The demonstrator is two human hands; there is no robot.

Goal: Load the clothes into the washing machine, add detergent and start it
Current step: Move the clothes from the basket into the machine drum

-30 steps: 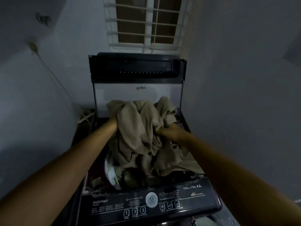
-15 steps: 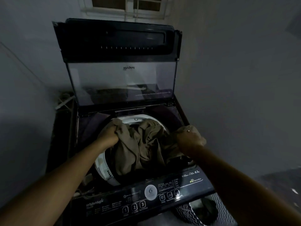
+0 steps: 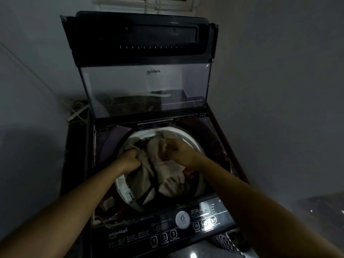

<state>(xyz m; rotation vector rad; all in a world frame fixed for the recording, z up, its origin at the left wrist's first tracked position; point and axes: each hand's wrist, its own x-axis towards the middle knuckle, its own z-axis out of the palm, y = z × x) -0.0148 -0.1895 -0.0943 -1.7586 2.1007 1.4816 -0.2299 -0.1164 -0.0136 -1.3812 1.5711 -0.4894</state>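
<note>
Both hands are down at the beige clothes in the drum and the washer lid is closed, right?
No. The lid is open, standing upright, in the head view. The left hand and right hand are at the beige clothes in the drum.

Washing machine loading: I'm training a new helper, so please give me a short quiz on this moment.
1. True or false: the lid of the washing machine stands open.
2. What does the left hand grip? A) a detergent bottle B) the beige cloth C) a brush
3. Fill in: the round dial on the control panel shows the number ___.
Key: 1 true; 2 B; 3 6.
</note>
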